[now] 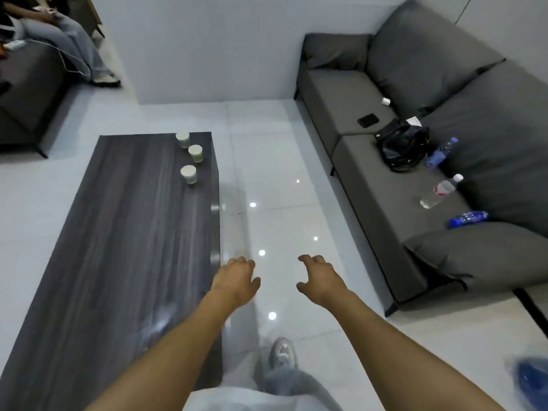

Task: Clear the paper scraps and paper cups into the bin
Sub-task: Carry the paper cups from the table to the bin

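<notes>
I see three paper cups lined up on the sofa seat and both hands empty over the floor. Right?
Not quite. The head view shows the three cups lined up on the dark table, near its far right edge, not on the sofa. The rest holds: the left hand and right hand are empty over the floor.
</notes>
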